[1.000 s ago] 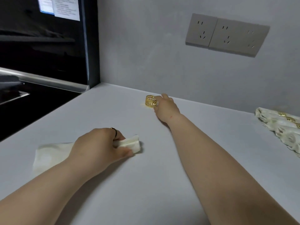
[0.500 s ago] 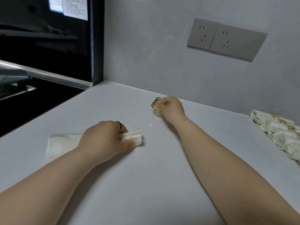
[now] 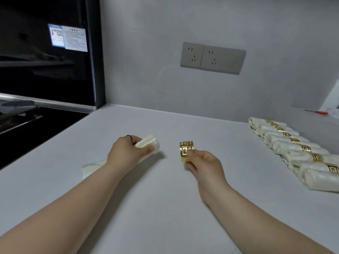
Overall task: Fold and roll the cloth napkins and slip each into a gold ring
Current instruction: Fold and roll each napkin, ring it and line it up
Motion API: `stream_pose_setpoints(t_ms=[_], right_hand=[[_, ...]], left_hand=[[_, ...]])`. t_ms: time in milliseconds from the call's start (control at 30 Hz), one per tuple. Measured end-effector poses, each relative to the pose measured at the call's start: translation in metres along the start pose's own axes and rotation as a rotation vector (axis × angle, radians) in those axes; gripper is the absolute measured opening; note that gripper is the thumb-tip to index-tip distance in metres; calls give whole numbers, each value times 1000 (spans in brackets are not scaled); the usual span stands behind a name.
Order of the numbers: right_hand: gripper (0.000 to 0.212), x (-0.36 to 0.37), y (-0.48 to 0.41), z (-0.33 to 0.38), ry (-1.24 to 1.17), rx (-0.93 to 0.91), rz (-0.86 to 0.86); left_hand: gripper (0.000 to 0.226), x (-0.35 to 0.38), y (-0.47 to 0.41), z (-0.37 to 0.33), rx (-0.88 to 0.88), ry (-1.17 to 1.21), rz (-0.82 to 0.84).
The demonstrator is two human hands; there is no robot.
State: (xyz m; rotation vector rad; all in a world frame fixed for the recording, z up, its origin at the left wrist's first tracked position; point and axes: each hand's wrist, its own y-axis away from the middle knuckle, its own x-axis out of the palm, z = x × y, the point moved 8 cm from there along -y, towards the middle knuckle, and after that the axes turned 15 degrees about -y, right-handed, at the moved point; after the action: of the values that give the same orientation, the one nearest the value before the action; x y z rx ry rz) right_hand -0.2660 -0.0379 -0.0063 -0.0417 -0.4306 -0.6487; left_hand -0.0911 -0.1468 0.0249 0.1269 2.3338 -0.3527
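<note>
Left hand [image 3: 126, 153] is curled round the rolled napkin [image 3: 149, 143], gripping near its front end, with the loose tail trailing on the counter [image 3: 165, 208] under the forearm. Right hand [image 3: 205, 164] pinches the gold ring [image 3: 186, 151] between thumb and fingertips, roughly straight below the socket panel [image 3: 212, 57]; the napkin end is below-left of the panel, near the ring but not touching it. Finished napkins [image 3: 297, 147], each in its ring, lie in a row below-right of the panel, and a black appliance [image 3: 45, 70] is far left of it.

A kitchen: grey countertop [image 3: 165, 208], black glass appliance [image 3: 45, 74] (wall sockets [image 3: 212, 57] behind).
</note>
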Motion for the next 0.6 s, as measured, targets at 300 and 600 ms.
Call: stream_pose_setpoints(t_ms=[300,600], right_hand=[[15,14,4,-5,-106,-50,79],[23,17,4,11,13,-185,192]], left_hand=[[20,21,26,-32,40,181,-28],[17,28,27,-33,77,331,107]])
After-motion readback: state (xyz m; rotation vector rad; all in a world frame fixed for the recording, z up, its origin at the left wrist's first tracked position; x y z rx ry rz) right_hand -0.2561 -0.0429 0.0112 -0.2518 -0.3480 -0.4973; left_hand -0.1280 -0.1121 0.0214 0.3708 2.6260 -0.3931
